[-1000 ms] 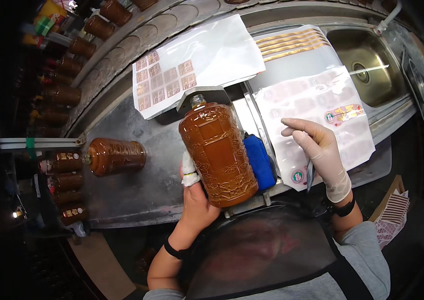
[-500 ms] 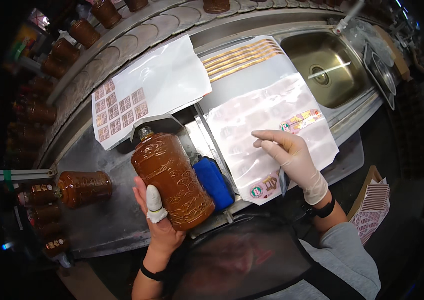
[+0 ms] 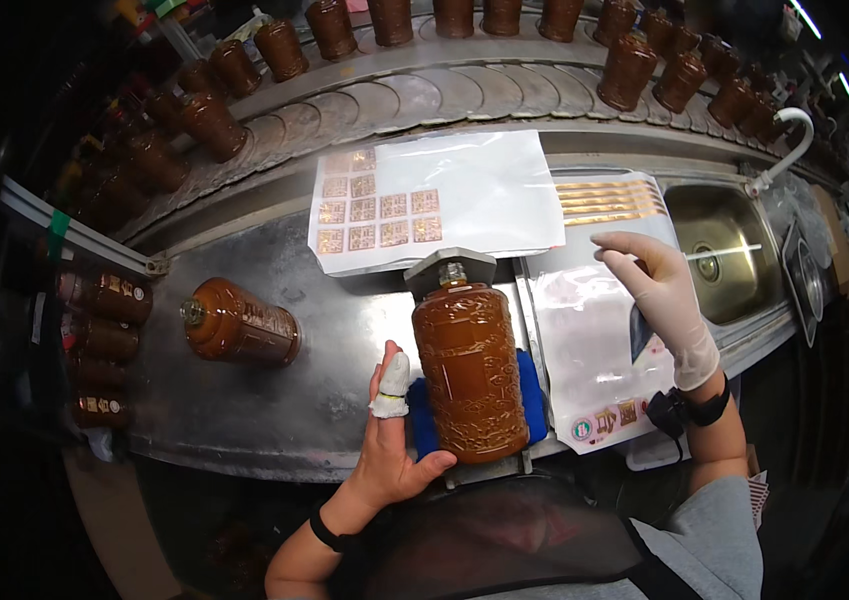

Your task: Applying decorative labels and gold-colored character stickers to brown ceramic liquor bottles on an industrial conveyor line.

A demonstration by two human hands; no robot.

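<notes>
A brown embossed ceramic bottle (image 3: 470,370) lies on a blue pad (image 3: 534,395) in a metal holder, its neck pointing away from me. My left hand (image 3: 389,440), bare with a white wrap on one finger, rests against the bottle's left side and base, its fingers apart. My right hand (image 3: 659,295), in a white glove, hovers above a glossy sheet of labels (image 3: 594,350) with fingers spread and nothing in them. A second label sheet (image 3: 424,200) with gold square stickers lies just beyond the bottle.
Another brown bottle (image 3: 239,322) lies on its side on the steel table (image 3: 274,410) to the left. Several bottles stand along the curved conveyor (image 3: 424,90) at the back and in a row at the left edge (image 3: 104,340). A steel sink (image 3: 719,250) with tap sits at the right.
The bottle was held tilted up in my left hand; it now lies in the holder, and the hand has loosened beside it. My right hand has lifted off the label sheet.
</notes>
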